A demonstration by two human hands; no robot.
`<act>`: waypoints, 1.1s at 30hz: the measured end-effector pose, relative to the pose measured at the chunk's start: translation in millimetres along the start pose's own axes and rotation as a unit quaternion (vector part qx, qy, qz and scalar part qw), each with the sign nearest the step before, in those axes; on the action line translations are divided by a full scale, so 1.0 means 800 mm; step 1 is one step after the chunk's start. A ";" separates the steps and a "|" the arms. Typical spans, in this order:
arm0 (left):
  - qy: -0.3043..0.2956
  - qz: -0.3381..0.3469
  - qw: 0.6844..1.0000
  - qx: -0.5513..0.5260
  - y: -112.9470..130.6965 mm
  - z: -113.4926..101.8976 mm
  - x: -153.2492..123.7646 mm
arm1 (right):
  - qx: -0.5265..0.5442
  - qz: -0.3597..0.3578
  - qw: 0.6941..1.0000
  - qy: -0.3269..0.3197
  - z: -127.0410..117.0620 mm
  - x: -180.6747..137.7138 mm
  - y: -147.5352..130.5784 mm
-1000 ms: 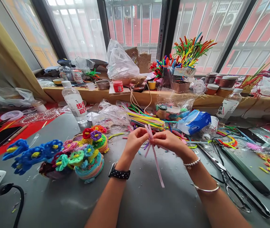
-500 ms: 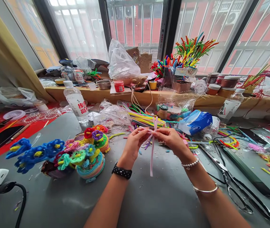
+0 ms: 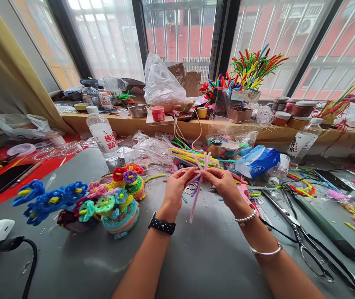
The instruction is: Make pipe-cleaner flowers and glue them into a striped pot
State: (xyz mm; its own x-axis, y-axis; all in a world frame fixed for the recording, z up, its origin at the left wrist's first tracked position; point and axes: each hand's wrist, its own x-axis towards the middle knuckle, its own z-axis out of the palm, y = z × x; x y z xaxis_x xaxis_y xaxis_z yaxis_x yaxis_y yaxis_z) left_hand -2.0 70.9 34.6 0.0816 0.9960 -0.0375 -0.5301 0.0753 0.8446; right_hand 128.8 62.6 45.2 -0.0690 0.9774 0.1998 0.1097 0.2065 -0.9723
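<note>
My left hand [image 3: 176,187] and my right hand [image 3: 224,185] meet above the grey table [image 3: 196,257], both pinching a bundle of pale pink pipe cleaners [image 3: 197,189]. The short ends fan upward between my fingertips and a long tail hangs down toward the table. A black watch sits on my left wrist, a bead bracelet and a bangle on my right arm.
Finished pipe-cleaner flower baskets [image 3: 115,203] and blue flowers [image 3: 45,199] lie at the left. Large scissors [image 3: 314,249] rest at the right. Loose pipe cleaners [image 3: 193,155], a tissue pack [image 3: 255,160], water bottles [image 3: 102,133] and a cluttered windowsill [image 3: 196,124] lie behind.
The hanging tail of the pink pipe cleaners swung from right-slanting to left-slanting, and both hands shifted slightly up and away while keeping their pinch.
</note>
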 end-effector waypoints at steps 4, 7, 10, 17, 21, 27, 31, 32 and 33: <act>0.005 -0.002 1.000 -0.016 -0.003 0.002 -0.001 | 0.049 -0.008 0.998 0.043 0.008 0.000 0.009; 0.008 -0.001 1.000 -0.026 -0.004 0.002 -0.002 | 0.077 -0.010 0.994 0.073 0.012 0.000 0.011; -0.009 -0.009 1.000 -0.019 0.001 0.000 -0.002 | 0.057 -0.005 0.998 0.039 0.009 -0.001 0.008; -0.078 -0.090 0.993 0.005 0.011 0.000 -0.004 | -0.021 0.028 0.996 -0.087 -0.009 0.002 0.003; -0.064 -0.077 0.995 0.031 0.002 0.000 0.000 | -0.078 0.021 0.987 -0.135 -0.017 0.001 -0.001; -0.026 -0.067 0.997 0.019 -0.001 0.000 0.001 | -0.111 0.022 0.987 -0.118 -0.031 0.002 -0.010; -0.005 -0.055 0.998 0.030 0.002 0.005 -0.004 | -0.073 0.010 0.997 -0.033 -0.030 0.005 -0.008; 0.001 -0.053 0.998 0.033 0.002 0.006 -0.005 | -0.076 -0.001 0.997 -0.028 -0.028 0.005 -0.007; 0.005 -0.051 0.998 0.038 0.002 0.007 -0.006 | -0.088 -0.016 0.996 -0.022 -0.024 0.004 -0.007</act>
State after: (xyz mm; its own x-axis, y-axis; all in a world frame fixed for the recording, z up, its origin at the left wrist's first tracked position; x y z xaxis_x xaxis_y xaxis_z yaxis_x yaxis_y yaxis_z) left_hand 1.6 65.6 39.2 0.1228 0.9838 -0.1303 -0.4538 0.1724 0.8743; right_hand 147.4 65.4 53.8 -0.1186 0.9681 0.2207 0.2776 0.2457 -0.9288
